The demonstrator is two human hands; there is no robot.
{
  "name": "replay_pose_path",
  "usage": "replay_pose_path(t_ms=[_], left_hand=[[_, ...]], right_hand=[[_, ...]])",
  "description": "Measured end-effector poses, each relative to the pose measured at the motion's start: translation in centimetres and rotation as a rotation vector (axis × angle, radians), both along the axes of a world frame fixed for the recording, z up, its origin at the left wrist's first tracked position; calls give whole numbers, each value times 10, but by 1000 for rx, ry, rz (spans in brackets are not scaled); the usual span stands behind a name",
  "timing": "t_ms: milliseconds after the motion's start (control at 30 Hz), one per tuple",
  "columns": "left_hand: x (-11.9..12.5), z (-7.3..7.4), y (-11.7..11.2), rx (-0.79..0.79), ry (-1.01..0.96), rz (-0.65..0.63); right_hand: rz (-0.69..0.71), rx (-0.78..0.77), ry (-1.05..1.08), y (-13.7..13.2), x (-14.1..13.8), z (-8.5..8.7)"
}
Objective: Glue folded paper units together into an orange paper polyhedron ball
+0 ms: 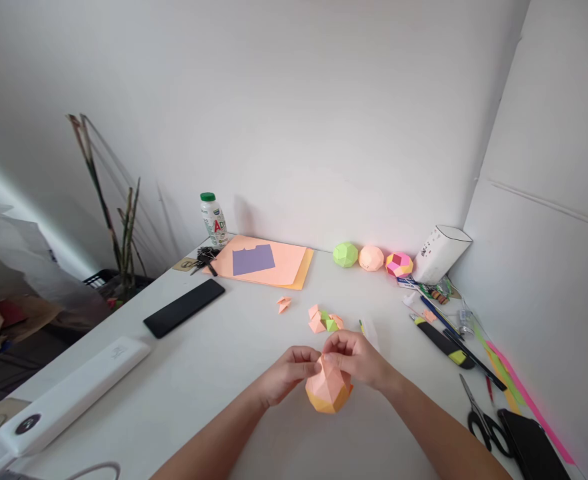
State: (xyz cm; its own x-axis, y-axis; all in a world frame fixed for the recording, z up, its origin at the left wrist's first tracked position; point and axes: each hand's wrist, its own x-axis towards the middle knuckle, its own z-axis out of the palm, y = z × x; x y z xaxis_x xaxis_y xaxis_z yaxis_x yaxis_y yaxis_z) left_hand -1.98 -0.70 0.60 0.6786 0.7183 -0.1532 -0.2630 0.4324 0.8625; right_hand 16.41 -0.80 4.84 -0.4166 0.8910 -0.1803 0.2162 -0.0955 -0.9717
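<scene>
Both hands are on a folded paper ball (328,390), peach on its upper part and orange at the base, near the front of the white table. My left hand (294,373) pinches the ball's upper left side between thumb and fingers. From the right, my right hand (355,357) pinches at the top, and the two sets of fingertips almost meet there. Just beyond the hands lie joined peach and green folded paper pieces (325,320). One small peach folded piece (284,305) rests farther left.
Three finished-looking paper balls (371,258) line the wall. Paper sheets (294,263), a bottle (215,220) and a black phone-like slab (184,308) are at left, near a long white device (74,393). Rightward lie a utility knife (444,343), scissors (484,420) and a phone (534,443).
</scene>
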Motion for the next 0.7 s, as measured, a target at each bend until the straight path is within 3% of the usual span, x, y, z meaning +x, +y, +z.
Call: replay_pose_path(t_ms=[700], left_hand=[[2, 1, -3, 67, 38, 29]], right_hand=[[9, 123, -55, -10, -6, -5]])
